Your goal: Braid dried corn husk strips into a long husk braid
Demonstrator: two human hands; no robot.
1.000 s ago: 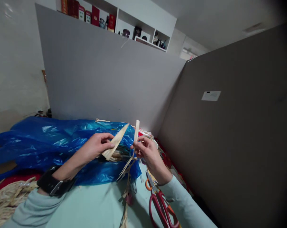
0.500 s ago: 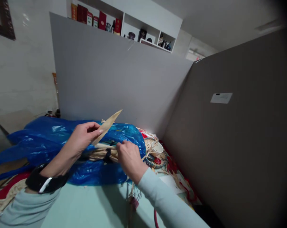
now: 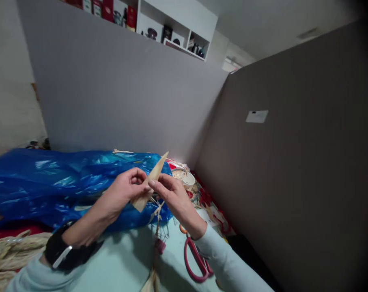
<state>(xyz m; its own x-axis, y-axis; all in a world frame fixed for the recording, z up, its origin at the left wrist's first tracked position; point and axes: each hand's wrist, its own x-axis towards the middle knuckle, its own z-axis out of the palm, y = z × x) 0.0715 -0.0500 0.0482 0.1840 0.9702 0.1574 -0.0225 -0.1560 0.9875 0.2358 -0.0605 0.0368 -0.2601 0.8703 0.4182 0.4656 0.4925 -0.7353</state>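
Head view: the L hand point(image 3: 132, 182), just below & left of the mid of the frame, is almost closed, thumb & fingers pinching the dry leaf point(image 3: 153, 174) near its wide end. The R hand point(image 3: 175, 196), just right of it, is part curled, thumb tip & fingers pinching the same leaf nr its mid. So the leaf is up in the air b/w both hands, just below the mid of the frame, thin tip up & right, wide end down & left. It could rip, I think, b/c it looks thin & dry & two hands could pull it 2 ways. The R sleeve point(image 3: 229, 253) could bump the red scissors point(image 3: 189, 256) at lower mid-right, b/c they're right beside it. The loose strips point(image 3: 156, 261) at bottom mid could snag on the sleeve too, b/c they stick out. Now the count: 2 hands, 1 leaf; 1 dark band point(image 3: 56, 248) on the L wrist; 1 big blue bag point(image 3: 77, 172) at mid-left, behind the hands; 1 pr. of red scissors, blades hid; 1 orange ring point(image 3: 183, 229) by them; 1 dark pink lump point(image 3: 160, 246) by the strips; 1 white cup point(image 3: 188, 179) right of the R hand; 1 pale heap point(image 3: 10, 255) at lower left; 2 grey boards, back point(image 3: 119, 93) & right point(image 3: 290, 150); 1 white tag point(image 3: 257, 117) on the right one. Strips: too tangled, can't count.
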